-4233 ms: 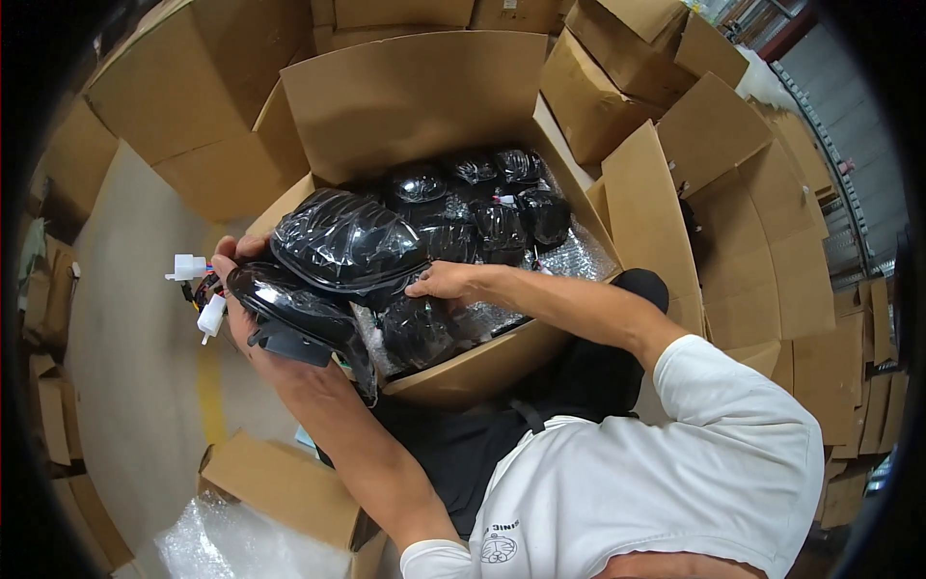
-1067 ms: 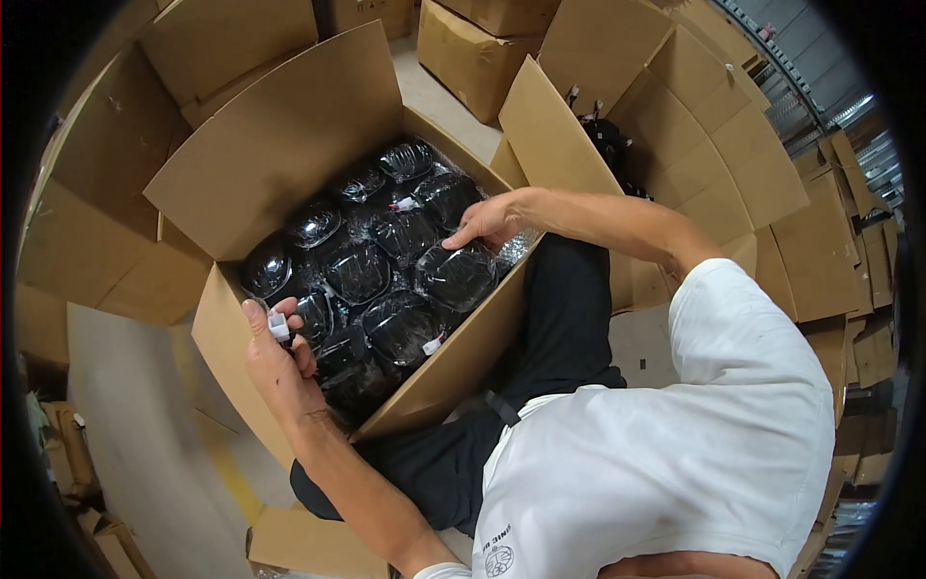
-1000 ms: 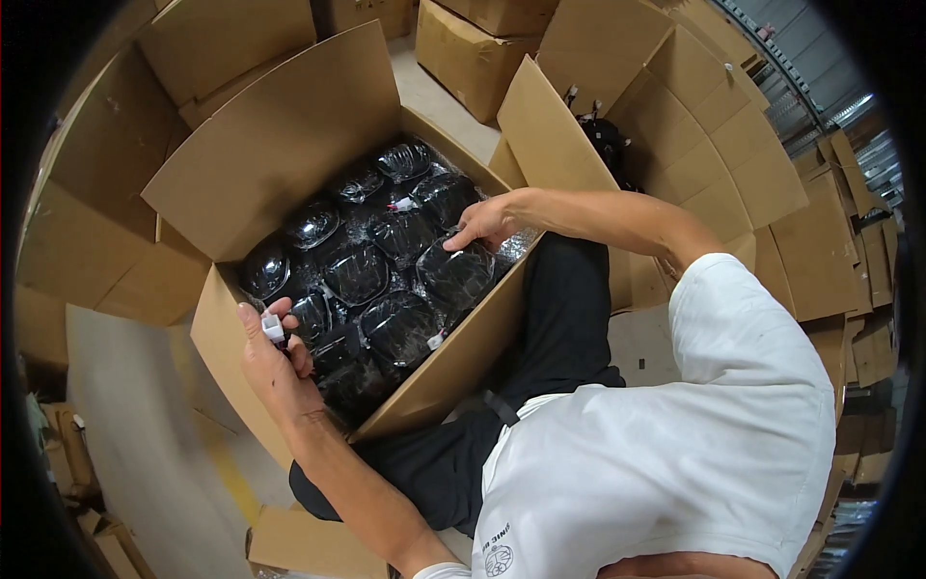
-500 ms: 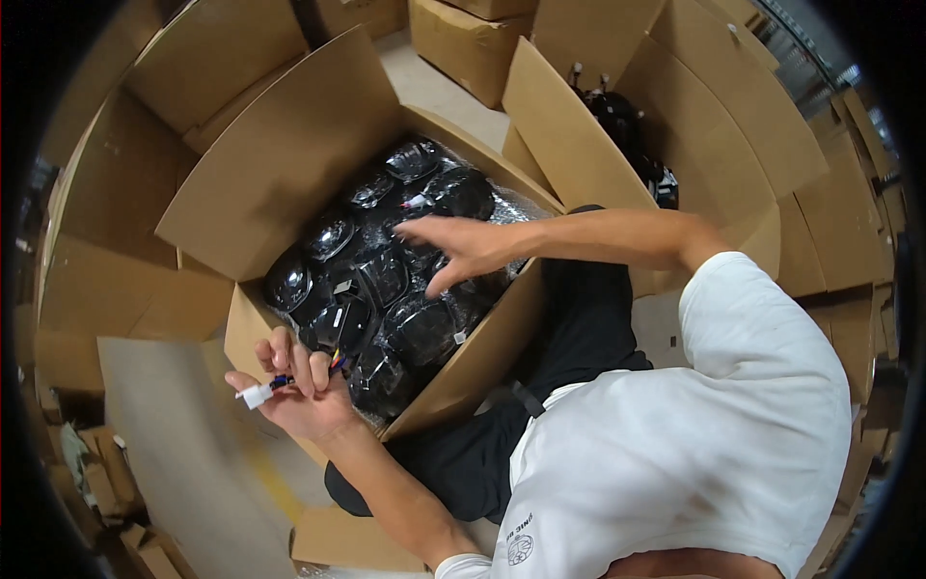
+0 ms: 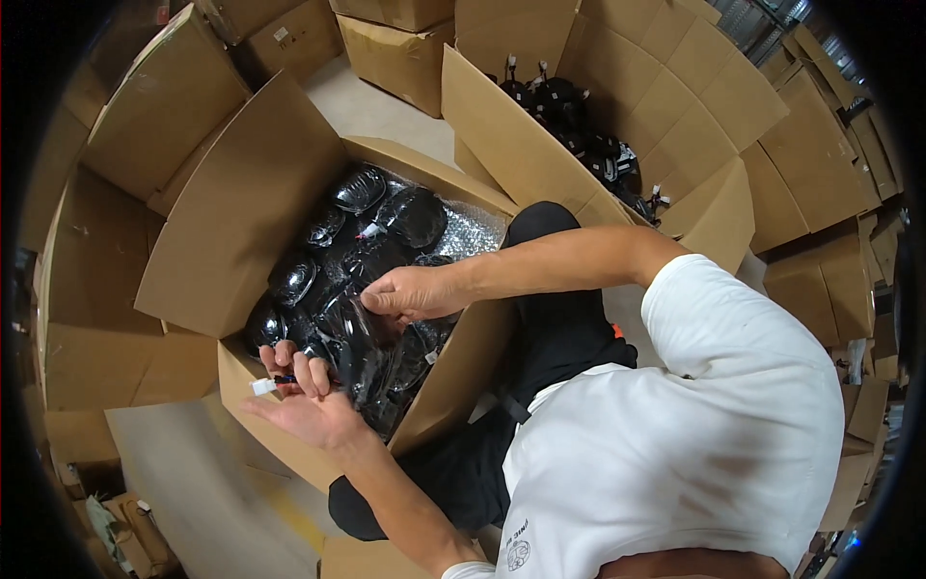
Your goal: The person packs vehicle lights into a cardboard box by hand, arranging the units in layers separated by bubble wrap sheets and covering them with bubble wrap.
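My left hand (image 5: 307,398) is palm up over the near left corner of an open cardboard box (image 5: 439,386), its fingers curled around a wire lead. The white plug connector (image 5: 262,386) on that lead sticks out past the thumb. Inside the box lie several glossy black rounded parts (image 5: 410,217) in clear plastic. My right hand (image 5: 417,292) is over the middle of the box, its fingers pinching the clear plastic bag (image 5: 352,333) of one black part. The fingertips under that hand are partly hidden. Another white connector (image 5: 370,232) lies among the parts.
A second open box (image 5: 540,135) at the back right holds more black parts (image 5: 588,135) with white connectors. Bubble wrap (image 5: 473,230) lines the right side of the near box. Closed cartons (image 5: 400,58) stand behind, and a tall flap (image 5: 246,183) rises at the left.
My right hand has come down from an open reach and closed on the plastic bag. My left hand still holds the wire lead. The whole view has shifted, with the boxes sliding left.
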A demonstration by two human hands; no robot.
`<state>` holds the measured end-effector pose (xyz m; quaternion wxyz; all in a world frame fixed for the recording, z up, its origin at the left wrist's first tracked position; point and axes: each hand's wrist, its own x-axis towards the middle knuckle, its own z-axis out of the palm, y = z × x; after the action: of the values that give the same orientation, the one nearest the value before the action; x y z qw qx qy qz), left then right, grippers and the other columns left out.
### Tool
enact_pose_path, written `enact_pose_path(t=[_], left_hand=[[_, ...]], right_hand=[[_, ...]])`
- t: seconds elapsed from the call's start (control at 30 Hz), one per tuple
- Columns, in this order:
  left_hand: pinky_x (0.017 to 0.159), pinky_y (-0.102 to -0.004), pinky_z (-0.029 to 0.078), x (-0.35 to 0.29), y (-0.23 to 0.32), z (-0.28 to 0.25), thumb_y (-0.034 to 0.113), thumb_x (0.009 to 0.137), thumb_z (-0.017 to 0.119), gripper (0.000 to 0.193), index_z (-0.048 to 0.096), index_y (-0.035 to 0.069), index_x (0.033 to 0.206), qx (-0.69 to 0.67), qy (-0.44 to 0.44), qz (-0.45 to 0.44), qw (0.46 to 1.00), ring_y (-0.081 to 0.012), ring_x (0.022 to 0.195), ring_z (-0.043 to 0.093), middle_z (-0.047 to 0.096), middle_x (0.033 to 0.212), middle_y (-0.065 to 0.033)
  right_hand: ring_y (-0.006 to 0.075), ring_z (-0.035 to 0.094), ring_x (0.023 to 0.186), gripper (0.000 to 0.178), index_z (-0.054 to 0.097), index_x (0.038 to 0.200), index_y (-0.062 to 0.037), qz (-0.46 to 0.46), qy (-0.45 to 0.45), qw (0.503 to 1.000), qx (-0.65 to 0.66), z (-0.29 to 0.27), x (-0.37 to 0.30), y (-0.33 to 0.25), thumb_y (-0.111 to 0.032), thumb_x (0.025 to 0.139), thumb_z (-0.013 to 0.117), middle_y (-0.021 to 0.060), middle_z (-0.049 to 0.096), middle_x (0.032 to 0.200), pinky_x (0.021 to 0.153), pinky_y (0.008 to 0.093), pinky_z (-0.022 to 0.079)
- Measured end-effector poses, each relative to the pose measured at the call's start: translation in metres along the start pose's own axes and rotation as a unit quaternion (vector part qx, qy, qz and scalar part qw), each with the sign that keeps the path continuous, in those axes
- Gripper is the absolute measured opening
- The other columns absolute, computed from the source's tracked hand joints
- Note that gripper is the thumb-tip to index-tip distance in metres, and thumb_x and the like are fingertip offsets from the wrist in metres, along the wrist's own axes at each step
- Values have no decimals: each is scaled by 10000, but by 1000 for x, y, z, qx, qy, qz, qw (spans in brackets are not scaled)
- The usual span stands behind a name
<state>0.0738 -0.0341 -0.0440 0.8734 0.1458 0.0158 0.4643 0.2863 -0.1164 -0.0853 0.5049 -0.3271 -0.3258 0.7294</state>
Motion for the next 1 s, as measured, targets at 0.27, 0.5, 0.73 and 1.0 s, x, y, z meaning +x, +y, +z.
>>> enact_pose_path(t=[0.27,0.5,0.73,1.0], left_hand=[[878,-326,468,-6,-108,-22,272,1024,564,274,666,21,1066,194,186,-87,959,-187,974,623,666,1070,-86],[909,-351,525,-19,-163,-55,208,962,654,352,664,-70,1178,594,36,-254,762,-280,993,689,703,1106,-163],[1091,-537,344,15,-168,-60,303,818,765,701,492,-29,1372,880,-165,-5,446,-427,1353,408,464,1447,-244],[1116,-575,315,-3,-154,-81,386,785,796,851,414,9,1446,905,-160,-105,380,-399,1414,347,406,1507,-217]], right_hand=[[184,681,908,471,711,1021,-7,136,195,958,-160,-85,-22,-101,-407,802,831,94,733,983,824,334,554],[257,678,930,631,709,1083,44,256,220,802,-493,-162,-26,-83,-506,789,806,155,725,970,810,382,538],[425,667,947,517,731,863,37,107,157,661,-726,-172,-18,-39,-475,890,662,261,694,994,805,473,535],[383,555,1205,812,498,1329,2,197,-31,554,-808,-132,-54,-33,-497,756,785,209,553,1294,986,469,477]])
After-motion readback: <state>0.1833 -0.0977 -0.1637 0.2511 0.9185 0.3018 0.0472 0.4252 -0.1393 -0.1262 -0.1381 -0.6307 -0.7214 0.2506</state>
